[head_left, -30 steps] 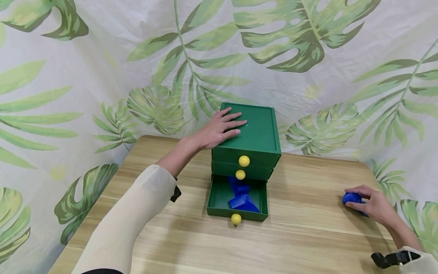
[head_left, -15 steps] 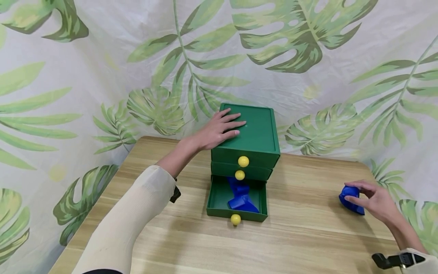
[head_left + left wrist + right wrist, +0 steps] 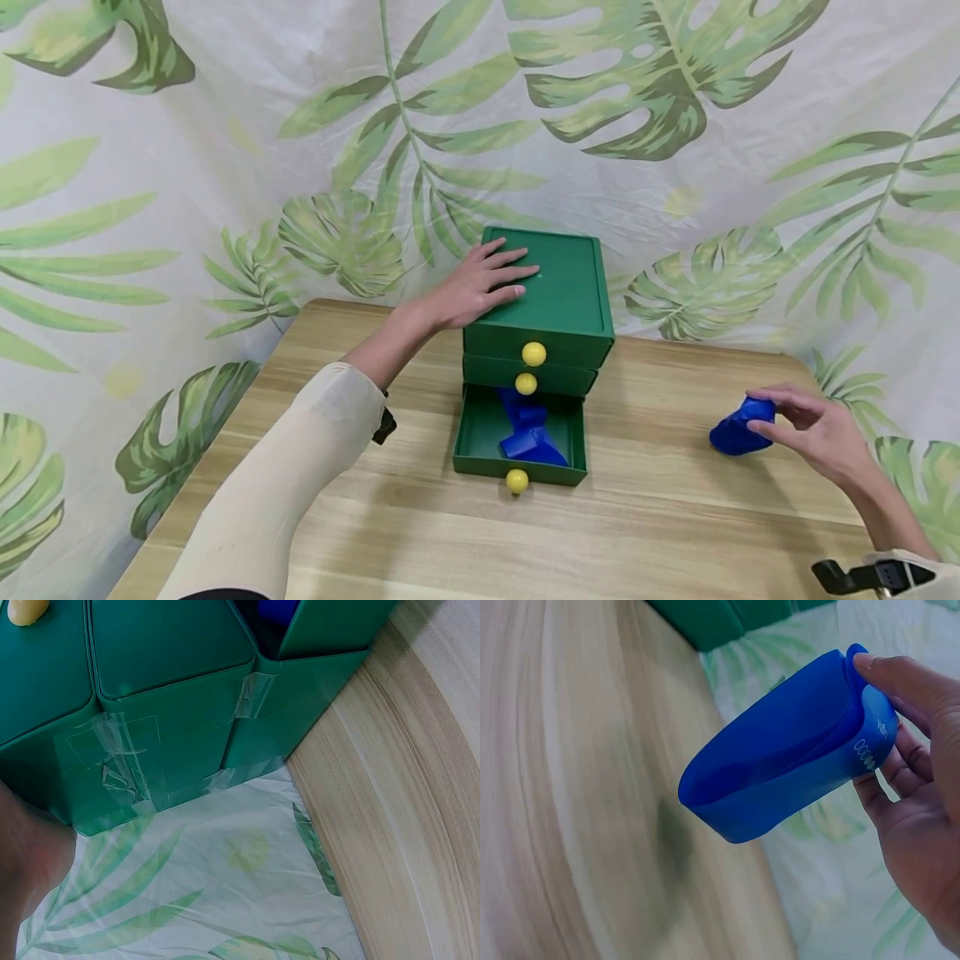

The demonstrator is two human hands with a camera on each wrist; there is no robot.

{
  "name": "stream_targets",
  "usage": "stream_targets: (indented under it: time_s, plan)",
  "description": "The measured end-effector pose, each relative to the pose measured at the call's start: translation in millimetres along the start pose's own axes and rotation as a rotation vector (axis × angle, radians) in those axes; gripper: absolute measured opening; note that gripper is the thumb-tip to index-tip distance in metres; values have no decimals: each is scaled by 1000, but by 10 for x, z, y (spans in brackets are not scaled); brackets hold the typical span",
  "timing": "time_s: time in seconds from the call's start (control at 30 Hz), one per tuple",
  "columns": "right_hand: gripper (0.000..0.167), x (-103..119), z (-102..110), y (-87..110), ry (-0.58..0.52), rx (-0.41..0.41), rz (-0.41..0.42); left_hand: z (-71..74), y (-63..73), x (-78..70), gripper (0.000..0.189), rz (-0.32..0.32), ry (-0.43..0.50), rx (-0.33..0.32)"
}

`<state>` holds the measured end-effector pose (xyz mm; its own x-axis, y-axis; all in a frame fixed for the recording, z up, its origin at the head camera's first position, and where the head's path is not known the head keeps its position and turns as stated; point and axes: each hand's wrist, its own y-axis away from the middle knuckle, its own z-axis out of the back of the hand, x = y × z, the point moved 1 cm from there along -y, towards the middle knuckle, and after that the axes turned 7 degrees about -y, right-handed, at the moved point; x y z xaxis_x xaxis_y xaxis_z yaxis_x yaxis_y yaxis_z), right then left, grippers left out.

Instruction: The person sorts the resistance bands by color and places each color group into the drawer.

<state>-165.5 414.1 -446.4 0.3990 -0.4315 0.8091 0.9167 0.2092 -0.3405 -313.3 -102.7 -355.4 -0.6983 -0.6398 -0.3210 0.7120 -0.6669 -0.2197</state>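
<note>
My right hand [image 3: 821,437] pinches one end of a blue scoop-shaped plastic piece [image 3: 742,427] above the right side of the table. In the right wrist view this blue piece [image 3: 780,761] is a hollow, open trough with white printing near the gripped end; the thumb lies on its rim and the fingers curl beneath. My left hand [image 3: 480,287] rests, fingers spread, on top of a green drawer cabinet [image 3: 566,287]. The cabinet's bottom drawer [image 3: 480,425] is pulled out. Inside it lie blue plastic pieces [image 3: 528,442], partly hidden by the cabinet at the back.
Yellow ball knobs [image 3: 534,353] mark the drawer fronts; the upper drawers are closed. Clear tape [image 3: 124,761] runs along the cabinet's side. A wood-grain table [image 3: 660,517] carries everything, with a leaf-print cloth [image 3: 675,200] hanging behind and beside it.
My right hand has raised the blue plastic piece off the table and turned it, bringing it a little to the left. The left hand and the cabinet have stayed put.
</note>
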Motion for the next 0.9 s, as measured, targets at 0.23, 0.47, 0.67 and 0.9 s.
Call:
stream_targets:
  time_s: [0.23,0.47,0.67,0.9]
  plan:
    - [40,287,-129,-101,-70,12,56,5,-20,7,49,-8,3,-15]
    - [42,453,-281,-190,-279,102,124,12,-8,4,50,-8,-4,-13]
    - [44,581,-421,-247,-228,101,153,11,-12,-1,50,-8,-7,-5]
    - [47,711,-573,-317,-355,185,210,8,-1,-9,50,-6,1,5]
